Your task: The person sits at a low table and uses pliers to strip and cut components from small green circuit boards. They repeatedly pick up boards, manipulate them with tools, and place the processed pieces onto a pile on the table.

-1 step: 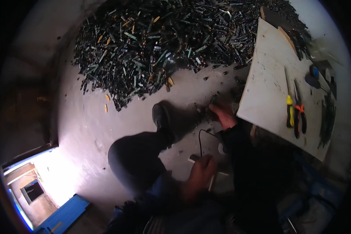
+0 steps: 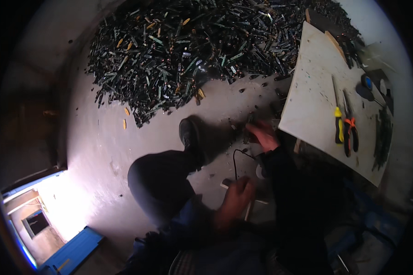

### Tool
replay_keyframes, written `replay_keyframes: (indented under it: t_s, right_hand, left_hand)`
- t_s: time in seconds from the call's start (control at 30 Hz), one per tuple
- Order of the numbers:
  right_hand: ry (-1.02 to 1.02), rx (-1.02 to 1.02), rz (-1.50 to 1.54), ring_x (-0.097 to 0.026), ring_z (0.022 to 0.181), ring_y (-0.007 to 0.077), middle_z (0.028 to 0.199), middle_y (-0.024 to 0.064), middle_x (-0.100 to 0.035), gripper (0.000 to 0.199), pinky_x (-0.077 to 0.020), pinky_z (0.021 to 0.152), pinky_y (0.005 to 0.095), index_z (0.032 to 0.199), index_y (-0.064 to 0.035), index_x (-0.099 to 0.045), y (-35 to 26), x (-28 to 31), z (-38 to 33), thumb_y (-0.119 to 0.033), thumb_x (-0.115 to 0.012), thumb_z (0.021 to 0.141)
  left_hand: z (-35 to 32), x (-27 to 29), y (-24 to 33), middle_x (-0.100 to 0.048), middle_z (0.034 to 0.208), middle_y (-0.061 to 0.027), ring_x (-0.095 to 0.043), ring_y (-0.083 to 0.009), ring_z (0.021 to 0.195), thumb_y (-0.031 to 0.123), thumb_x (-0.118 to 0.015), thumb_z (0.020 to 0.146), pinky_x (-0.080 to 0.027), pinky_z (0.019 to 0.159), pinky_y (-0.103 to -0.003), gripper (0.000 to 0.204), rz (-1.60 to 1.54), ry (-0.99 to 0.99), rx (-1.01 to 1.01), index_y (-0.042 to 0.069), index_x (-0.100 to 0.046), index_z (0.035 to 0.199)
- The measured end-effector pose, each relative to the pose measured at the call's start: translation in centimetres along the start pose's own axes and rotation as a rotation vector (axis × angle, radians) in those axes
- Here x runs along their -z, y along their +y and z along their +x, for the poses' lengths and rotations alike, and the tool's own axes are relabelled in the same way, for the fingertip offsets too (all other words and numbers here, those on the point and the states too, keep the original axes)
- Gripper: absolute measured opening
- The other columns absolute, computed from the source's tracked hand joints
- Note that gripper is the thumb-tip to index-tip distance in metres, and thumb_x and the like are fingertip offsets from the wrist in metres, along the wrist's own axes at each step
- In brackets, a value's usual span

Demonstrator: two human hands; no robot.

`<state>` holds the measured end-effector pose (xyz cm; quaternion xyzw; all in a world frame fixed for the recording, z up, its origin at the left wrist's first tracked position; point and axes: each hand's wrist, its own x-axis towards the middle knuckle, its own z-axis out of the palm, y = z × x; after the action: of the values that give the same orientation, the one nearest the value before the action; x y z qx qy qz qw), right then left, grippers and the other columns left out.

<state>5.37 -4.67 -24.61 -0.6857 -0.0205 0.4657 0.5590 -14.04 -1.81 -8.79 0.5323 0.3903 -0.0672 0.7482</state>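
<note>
My left hand (image 2: 236, 199) is closed in a fist low in the middle, in front of my knee. A thin black cable (image 2: 235, 160) loops up from the top of that fist toward my right wrist; what the fist holds is hidden. My right hand (image 2: 264, 136) reaches down near the floor, its fingers curled around or against a small dark piece (image 2: 251, 118) too shadowed to name. Small dark scraps lie around it. Pale narrow strips (image 2: 248, 211), apparently wood, show beside my left hand.
A large pile of narrow dark strips (image 2: 165, 59), some orange, covers the far floor. To the right, a white board (image 2: 314, 87) carries a yellow-handled screwdriver (image 2: 338, 128), orange-and-black pliers (image 2: 350, 130) and a blue-black tool (image 2: 366, 82). My shoe (image 2: 188, 133) rests near the pile. Bright light enters lower left.
The whole view has shifted slightly, with the board and its tools sitting a little higher. Both hands keep almost the same places.
</note>
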Motion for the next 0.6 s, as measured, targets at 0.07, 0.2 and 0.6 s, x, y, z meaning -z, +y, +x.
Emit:
replay_keyframes:
  t_s: [0.07, 0.2, 0.6]
  right_hand:
    - [-0.055, -0.044, -0.017, -0.058, 0.073, 0.0083, 0.086, 0.0023, -0.063, 0.028, -0.0469, 0.06, 0.0244, 0.097, -0.0008, -0.063, -3.3, 0.8, -5.5, -0.022, -0.072, 0.081]
    - [-0.073, 0.193, -0.129, -0.056, 0.071, 0.0067, 0.08, 0.002, -0.063, 0.021, -0.0454, 0.062, 0.0241, 0.096, 0.0005, -0.062, -3.8, 0.8, -12.1, -0.015, -0.069, 0.084]
    - [0.335, 0.705, -0.453, -0.061, 0.063, 0.0182, 0.073, 0.0136, -0.062, 0.024, -0.0483, 0.061, 0.0297, 0.094, 0.0006, -0.058, -1.2, -5.1, -25.5, -0.005, -0.071, 0.075]
  left_hand:
    - [0.2, -0.1, -1.1, -0.053, 0.066, -0.0039, -0.047, -0.0112, 0.061, 0.039, -0.047, 0.096, -0.04, 0.056, -0.029, 0.042, -0.017, -0.05, -0.167, 0.0, -0.057, 0.084]
    - [0.5, 0.9, -2.0, -0.051, 0.065, -0.0033, -0.046, -0.0105, 0.059, 0.06, -0.04, 0.093, -0.038, 0.053, -0.028, 0.062, 0.008, -0.057, -0.37, 0.001, -0.054, 0.079]
    - [0.0, 1.1, -2.8, -0.051, 0.061, -0.0031, -0.045, -0.0124, 0.055, 0.056, -0.045, 0.093, -0.035, 0.051, -0.029, 0.058, -0.134, -0.18, -0.233, 0.005, -0.057, 0.072]
